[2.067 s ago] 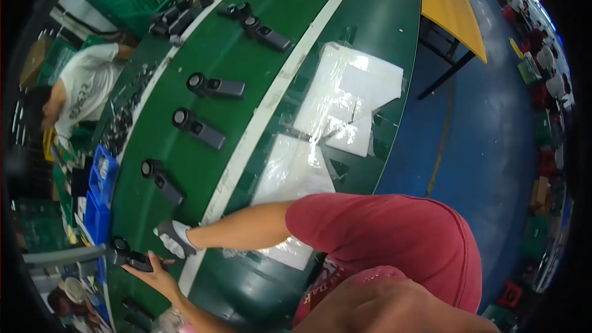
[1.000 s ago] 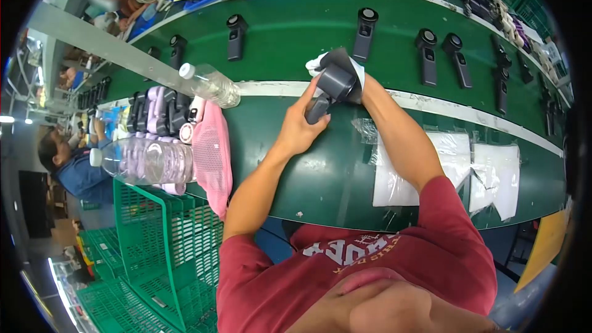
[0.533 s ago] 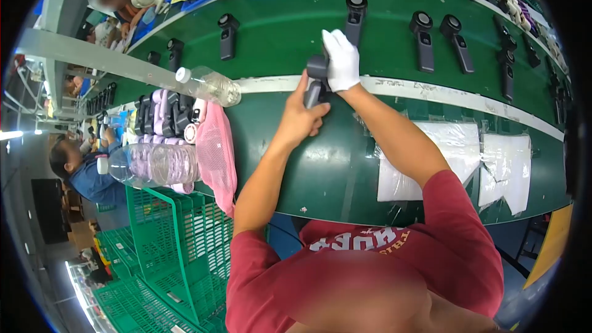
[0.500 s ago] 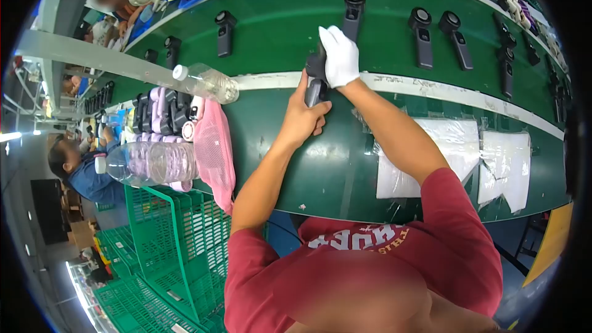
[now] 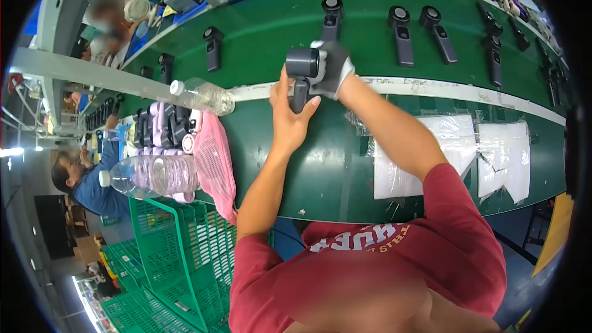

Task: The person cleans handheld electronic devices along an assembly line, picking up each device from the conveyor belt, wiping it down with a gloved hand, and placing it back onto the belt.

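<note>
A dark grey handheld device [image 5: 302,63] with a round barrel-shaped head and a short handle is held upright above the near edge of the green belt. My bare left hand [image 5: 290,114] is closed around its handle. My right hand [image 5: 336,69], in a white and grey glove, touches the right side of the head; its fingers are partly hidden and blurred. Just beyond the right hand, a similar device [image 5: 331,18] lies on the belt [image 5: 265,24].
Several more devices [image 5: 402,37] lie along the belt. White foam sheets [image 5: 425,157] are at right on the green table [image 5: 320,179]. Plastic bottles [image 5: 206,95], a pink mesh bag [image 5: 213,160] and green crates [image 5: 185,253] are at left. A person in blue [image 5: 102,179] sits beyond.
The held device has turned so its barrel head faces sideways. My right hand has rotated, showing the glove's grey side. Devices on the belt appear shifted left.
</note>
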